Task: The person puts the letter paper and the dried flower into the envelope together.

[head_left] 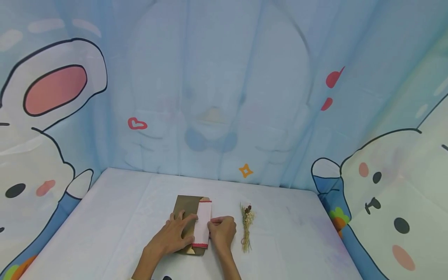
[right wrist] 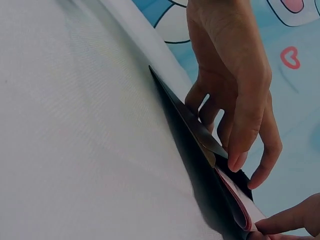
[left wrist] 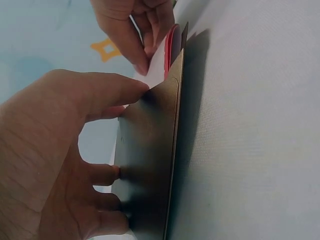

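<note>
A flat golden-brown folder or card (head_left: 185, 204) lies on the white-covered table. On its right part is a pale pink folded sheet with red-trimmed ends (head_left: 203, 223). My left hand (head_left: 171, 235) is spread over the folder, its fingertips pressing down, with thumb and index finger at the left side of the pink sheet. In the left wrist view those fingertips touch the folder's brown face (left wrist: 150, 150). At the sheet's right edge, my right hand (head_left: 223, 232) pinches it between thumb and fingers. The right wrist view shows the sheet's layers (right wrist: 235, 197) curving at the fold.
A small bunch of dried flowers (head_left: 247, 225), tied near its stems, lies to the right of my right hand. Behind the table (head_left: 297, 233) hangs a light blue cartoon curtain (head_left: 224, 77), which also closes off both sides. A small dark object (head_left: 167, 278) shows at the bottom edge.
</note>
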A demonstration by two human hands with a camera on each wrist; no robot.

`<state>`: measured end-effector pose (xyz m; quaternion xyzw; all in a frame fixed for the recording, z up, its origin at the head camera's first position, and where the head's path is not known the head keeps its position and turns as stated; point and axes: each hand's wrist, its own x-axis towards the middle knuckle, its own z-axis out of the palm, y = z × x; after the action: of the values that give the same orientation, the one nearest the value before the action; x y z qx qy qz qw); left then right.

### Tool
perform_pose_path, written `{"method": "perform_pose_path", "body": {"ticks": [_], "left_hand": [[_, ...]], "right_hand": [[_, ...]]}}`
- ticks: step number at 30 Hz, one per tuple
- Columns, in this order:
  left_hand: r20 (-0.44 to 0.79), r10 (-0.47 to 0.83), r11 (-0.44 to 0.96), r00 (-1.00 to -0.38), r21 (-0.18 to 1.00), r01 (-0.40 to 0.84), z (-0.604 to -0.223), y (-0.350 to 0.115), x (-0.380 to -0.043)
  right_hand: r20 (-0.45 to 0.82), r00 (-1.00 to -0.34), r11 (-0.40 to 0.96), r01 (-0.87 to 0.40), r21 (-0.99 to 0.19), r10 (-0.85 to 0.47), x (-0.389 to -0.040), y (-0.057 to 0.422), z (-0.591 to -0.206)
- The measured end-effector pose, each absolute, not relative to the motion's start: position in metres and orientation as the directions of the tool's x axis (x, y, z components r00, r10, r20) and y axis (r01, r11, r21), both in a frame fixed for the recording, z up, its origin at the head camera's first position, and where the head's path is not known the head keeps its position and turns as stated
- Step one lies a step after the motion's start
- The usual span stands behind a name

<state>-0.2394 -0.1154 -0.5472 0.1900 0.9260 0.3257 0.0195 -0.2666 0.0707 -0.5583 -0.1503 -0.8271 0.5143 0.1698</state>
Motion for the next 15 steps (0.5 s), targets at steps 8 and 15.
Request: {"method": "perform_pose_path", "body": {"ticks": [8,15], "left_hand": [[0.077,0.358,0.722,-0.93,0.609,0.328,-0.547,-0.116,-0.241],[0.062,0.357,0.722,-0.932,0.615,0.317,-0.546,-0.116,-0.24]], "right_hand": [[0.194,-0.898,0.426,-0.009,-0.905,0.395,-0.272,0.069,-0.563],[0.245,-0.906,0.451,-0.069,-0.89,0.345,-0.278,0.066,-0.577]]}}
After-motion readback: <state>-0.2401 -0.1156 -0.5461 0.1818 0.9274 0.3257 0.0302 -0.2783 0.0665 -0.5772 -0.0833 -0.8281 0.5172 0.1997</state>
